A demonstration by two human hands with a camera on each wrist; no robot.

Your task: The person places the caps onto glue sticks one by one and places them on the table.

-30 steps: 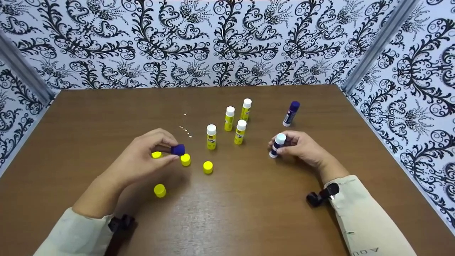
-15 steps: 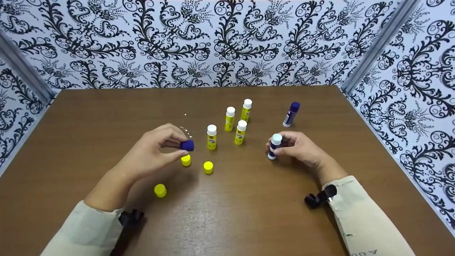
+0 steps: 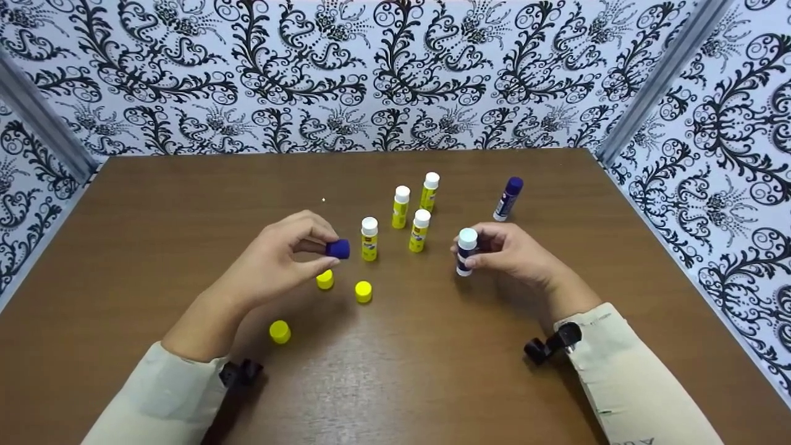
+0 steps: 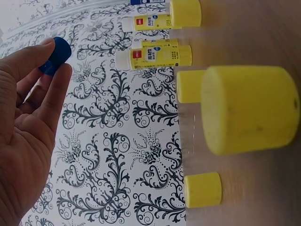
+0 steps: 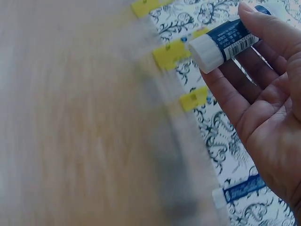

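The blue cap is to the left of the blue glue stick, with a gap between them over the middle of the worktop. The left hand pinches the cap with its thumb and fingers. The right hand holds the stick by its body, a bit right of the middle. The two hands are well apart. The stick points up, white top high, but the cap is tipped on its side, so they do not line up. I cannot tell if the stick's bottom touches the worktop. Four yellow glue sticks stand farther toward the back edge.

Since one second ago, the left hand and its cap are farther right, and the right hand and its stick are farther left, so the gap is smaller. One yellow cap now hides behind the left hand in the head view.
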